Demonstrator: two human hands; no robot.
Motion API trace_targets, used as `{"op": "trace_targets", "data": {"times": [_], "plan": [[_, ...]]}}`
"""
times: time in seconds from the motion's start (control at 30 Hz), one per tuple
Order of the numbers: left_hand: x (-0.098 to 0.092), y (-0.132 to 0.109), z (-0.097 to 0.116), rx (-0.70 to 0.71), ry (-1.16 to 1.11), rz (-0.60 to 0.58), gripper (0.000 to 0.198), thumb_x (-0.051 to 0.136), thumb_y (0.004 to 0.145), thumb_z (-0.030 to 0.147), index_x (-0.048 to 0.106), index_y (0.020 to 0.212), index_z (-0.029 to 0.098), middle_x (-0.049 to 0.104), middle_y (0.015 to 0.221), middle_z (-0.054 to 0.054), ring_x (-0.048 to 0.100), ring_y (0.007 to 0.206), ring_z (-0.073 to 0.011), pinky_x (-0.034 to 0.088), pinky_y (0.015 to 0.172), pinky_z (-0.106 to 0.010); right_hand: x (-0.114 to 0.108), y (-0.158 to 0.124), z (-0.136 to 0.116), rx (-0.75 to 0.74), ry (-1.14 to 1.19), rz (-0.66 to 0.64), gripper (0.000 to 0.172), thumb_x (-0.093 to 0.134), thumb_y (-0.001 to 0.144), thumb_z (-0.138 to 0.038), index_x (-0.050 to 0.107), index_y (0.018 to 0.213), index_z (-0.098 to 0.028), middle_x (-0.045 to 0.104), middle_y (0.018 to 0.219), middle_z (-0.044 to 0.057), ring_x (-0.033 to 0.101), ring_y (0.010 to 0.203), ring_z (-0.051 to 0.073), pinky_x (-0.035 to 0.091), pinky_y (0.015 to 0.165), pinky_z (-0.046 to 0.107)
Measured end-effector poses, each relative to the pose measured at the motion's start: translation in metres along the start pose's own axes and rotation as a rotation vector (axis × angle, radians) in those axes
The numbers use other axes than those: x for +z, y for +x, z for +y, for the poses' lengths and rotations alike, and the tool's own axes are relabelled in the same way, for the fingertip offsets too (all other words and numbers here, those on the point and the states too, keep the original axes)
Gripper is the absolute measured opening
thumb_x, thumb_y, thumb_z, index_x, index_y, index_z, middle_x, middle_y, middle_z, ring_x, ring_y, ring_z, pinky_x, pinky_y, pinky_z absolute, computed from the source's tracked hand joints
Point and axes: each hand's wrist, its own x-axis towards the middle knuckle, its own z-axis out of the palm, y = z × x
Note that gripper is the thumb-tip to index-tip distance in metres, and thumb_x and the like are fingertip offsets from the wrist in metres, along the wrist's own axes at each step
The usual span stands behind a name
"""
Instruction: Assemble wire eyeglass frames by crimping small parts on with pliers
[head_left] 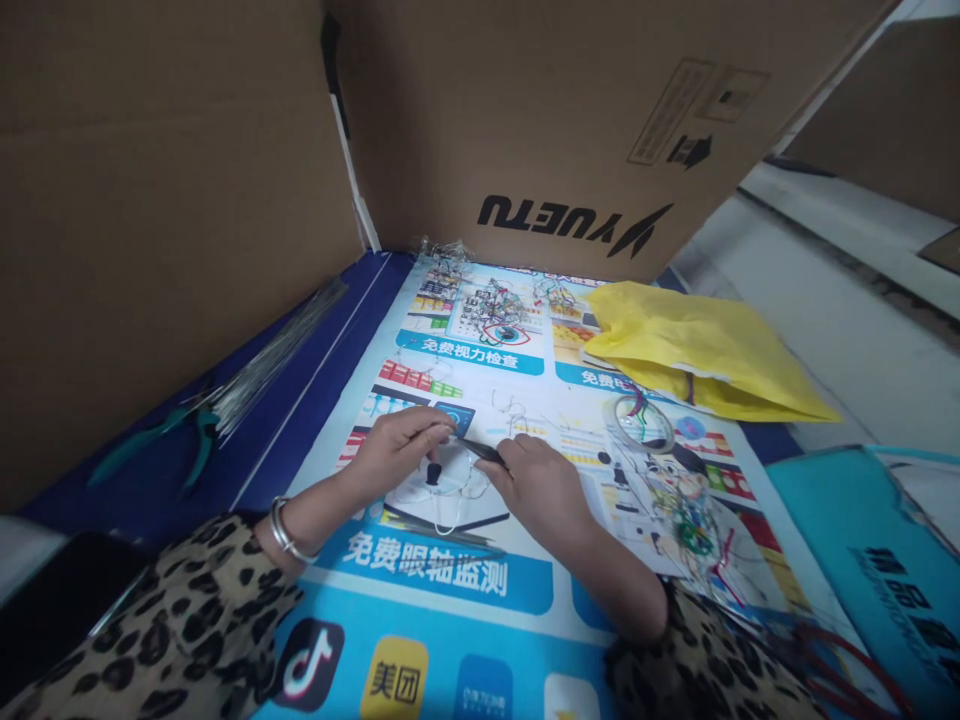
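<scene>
My left hand (pixel 411 445) is closed, its fingertips pinching a thin, pale wire (pixel 450 515) that curves down in loops over the printed sheet. My right hand (pixel 541 490) grips dark, slim tweezers (pixel 482 450), with the tips reaching to the left fingertips. The exact spot where tips and wire meet is too small to make out. Just below the hands, a thin dark pointed tool (pixel 446 537) lies on the printed sheet (pixel 495 650).
Cardboard walls (pixel 480 120) stand behind and left. Teal-handled pliers (pixel 199 440) and a bundle of straight wires (pixel 270 350) lie left. Tangled wire (pixel 495 305) is at the back. A yellow bag (pixel 697 345), tape roll (pixel 643 424) and teal package (pixel 855 540) are right.
</scene>
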Motion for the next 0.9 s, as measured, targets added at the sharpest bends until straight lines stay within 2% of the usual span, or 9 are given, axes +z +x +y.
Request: {"op": "trace_targets", "data": {"times": [0.27, 0.5, 0.67, 0.9], "plan": [[-0.0029, 0.0007, 0.0041, 0.064, -0.024, 0.025, 0.022, 0.049, 0.087, 0.029, 0.065, 0.089, 0.014, 0.065, 0.076, -0.004, 0.060, 0.056, -0.0091, 0.050, 0.056, -0.020, 0.0000, -0.0014, 0.0023, 0.014, 0.084, 0.032, 0.035, 0.039, 0.089, -0.047, 0.058, 0.081, -0.019, 0.060, 0.081, 0.005, 0.053, 0.080, 0.019, 0.036, 0.069, 0.027], [-0.0035, 0.0001, 0.0055, 0.047, -0.051, 0.024, 0.023, 0.048, 0.087, 0.029, 0.064, 0.091, 0.013, 0.066, 0.078, -0.005, 0.061, 0.057, -0.0094, 0.050, 0.056, -0.020, 0.0002, -0.0011, 0.0038, -0.012, 0.062, 0.071, 0.034, 0.039, 0.089, -0.045, 0.058, 0.081, -0.018, 0.059, 0.081, 0.006, 0.052, 0.080, 0.019, 0.037, 0.069, 0.028], [-0.0021, 0.0003, 0.0044, 0.010, -0.051, 0.017, 0.021, 0.047, 0.087, 0.028, 0.063, 0.091, 0.014, 0.066, 0.075, -0.003, 0.060, 0.055, -0.0085, 0.050, 0.054, -0.018, -0.0007, -0.0016, 0.0019, -0.037, 0.029, 0.051, 0.033, 0.039, 0.089, -0.044, 0.057, 0.080, -0.018, 0.059, 0.081, 0.006, 0.051, 0.081, 0.020, 0.037, 0.071, 0.030], [-0.0011, -0.0003, -0.0004, 0.059, -0.005, -0.023, 0.021, 0.048, 0.088, 0.030, 0.064, 0.090, 0.016, 0.065, 0.076, -0.001, 0.060, 0.054, -0.0071, 0.048, 0.054, -0.017, -0.0014, -0.0022, -0.0004, -0.055, -0.006, 0.030, 0.035, 0.039, 0.089, -0.047, 0.058, 0.081, -0.019, 0.059, 0.080, 0.006, 0.051, 0.079, 0.020, 0.035, 0.070, 0.030]]}}
